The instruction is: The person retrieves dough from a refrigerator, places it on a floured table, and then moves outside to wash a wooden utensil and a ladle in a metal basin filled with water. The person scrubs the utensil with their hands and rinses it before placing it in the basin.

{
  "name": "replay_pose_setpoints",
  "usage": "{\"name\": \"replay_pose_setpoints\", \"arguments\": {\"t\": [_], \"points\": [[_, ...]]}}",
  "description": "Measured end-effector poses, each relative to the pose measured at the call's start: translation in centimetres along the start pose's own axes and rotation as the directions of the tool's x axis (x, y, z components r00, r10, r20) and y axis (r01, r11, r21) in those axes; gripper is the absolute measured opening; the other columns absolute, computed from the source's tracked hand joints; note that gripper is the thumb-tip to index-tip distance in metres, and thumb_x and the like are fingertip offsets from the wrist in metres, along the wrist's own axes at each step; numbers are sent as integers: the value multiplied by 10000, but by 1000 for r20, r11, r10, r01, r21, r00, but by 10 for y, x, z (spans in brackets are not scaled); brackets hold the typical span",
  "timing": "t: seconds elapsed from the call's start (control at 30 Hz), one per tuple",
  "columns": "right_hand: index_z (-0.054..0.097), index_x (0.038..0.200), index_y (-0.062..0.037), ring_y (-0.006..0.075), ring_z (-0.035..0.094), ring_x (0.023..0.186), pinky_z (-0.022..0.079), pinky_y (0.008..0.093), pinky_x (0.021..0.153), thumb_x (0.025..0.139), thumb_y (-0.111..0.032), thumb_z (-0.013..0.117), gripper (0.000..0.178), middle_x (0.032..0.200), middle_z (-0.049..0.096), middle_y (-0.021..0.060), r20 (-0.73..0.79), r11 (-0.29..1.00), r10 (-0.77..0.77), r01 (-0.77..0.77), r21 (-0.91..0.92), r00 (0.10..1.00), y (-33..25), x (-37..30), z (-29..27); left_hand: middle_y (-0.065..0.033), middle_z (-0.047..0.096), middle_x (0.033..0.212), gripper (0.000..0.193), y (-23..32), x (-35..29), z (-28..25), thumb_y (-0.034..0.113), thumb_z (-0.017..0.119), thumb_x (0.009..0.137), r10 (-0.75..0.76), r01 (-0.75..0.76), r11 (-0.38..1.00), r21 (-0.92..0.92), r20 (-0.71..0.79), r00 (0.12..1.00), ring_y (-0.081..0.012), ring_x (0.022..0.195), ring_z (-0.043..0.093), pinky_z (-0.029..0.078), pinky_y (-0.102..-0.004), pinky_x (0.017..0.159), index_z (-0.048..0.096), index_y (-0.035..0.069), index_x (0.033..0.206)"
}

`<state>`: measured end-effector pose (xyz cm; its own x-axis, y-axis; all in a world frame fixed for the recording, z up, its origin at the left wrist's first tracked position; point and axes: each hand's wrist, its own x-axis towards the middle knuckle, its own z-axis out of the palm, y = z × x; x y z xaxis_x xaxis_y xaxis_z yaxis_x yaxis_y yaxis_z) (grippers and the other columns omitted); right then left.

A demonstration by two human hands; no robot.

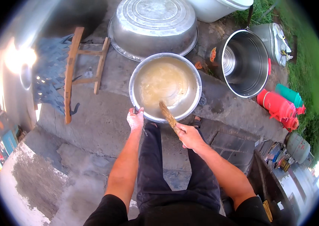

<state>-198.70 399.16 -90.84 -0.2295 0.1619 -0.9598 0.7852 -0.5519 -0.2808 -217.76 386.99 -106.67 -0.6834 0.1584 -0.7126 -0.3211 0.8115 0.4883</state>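
In front of my legs is a round metal basin (132, 87) with cloudy, yellowish-white liquid (163, 84) in it. My left hand (135, 118) is closed on the basin's near-left rim, with whitish residue on its fingers. A rough brown stick (168, 116), wooden-looking, slants from my right hand (189, 135) over the near rim. The fingers of that hand are wrapped round the stick's near end. Its far tip is at the near edge of the liquid; I cannot tell how deep it reaches.
Beyond the basin an upturned large metal tub (148, 34) rests on the concrete. A tall steel pot (248, 64) lies open at the right, near red flasks (276, 103) and a green flask (289, 94). A wooden frame (73, 71) is at the left.
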Motion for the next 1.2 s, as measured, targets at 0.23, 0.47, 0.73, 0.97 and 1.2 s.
{"name": "replay_pose_setpoints", "arguments": {"t": [0.23,0.47,0.73,0.97,1.2], "points": [[449,1209,-150,150,499,438,312,265,367,845,-147,535,373,642,549,70,-234,824,130,27,566,963,-108,69,-99,-121,623,785,358,-5,6,-7,145,688,722,298,-277,908,316,-20,954,-190,713,603,470,-319,692,522,-9,1001],[579,1124,-39,346,620,712,482,419,653,831,-147,508,320,855,625,225,-213,731,-656,539,-418,724,-83,103,46,-116,630,739,340,3,9,-2,112,678,723,317,-320,890,324,63,946,-200,669,615,477,-328,658,507,-7,993],[499,1209,-112,354,602,677,475,441,595,837,-140,494,372,767,587,195,40,472,-627,420,-776,778,-66,18,13,-212,630,840,396,-21,16,-7,160,673,736,206,-216,959,184,74,976,-364,842,612,469,-410,752,483,6,1049],[452,1243,-142,351,594,640,482,449,576,855,-137,455,388,787,568,202,-78,401,-731,334,-853,678,-73,83,6,-207,632,873,412,-21,9,-2,161,669,736,256,-260,954,150,42,966,-357,865,613,467,-404,769,493,12,1077],[474,1220,-118,356,613,687,481,460,617,851,-110,424,372,834,584,226,10,435,-511,269,-859,859,-15,27,-11,-73,613,707,346,-22,6,-5,119,683,729,259,-252,945,210,-8,966,-152,634,578,471,-307,649,523,5,1014]]}}
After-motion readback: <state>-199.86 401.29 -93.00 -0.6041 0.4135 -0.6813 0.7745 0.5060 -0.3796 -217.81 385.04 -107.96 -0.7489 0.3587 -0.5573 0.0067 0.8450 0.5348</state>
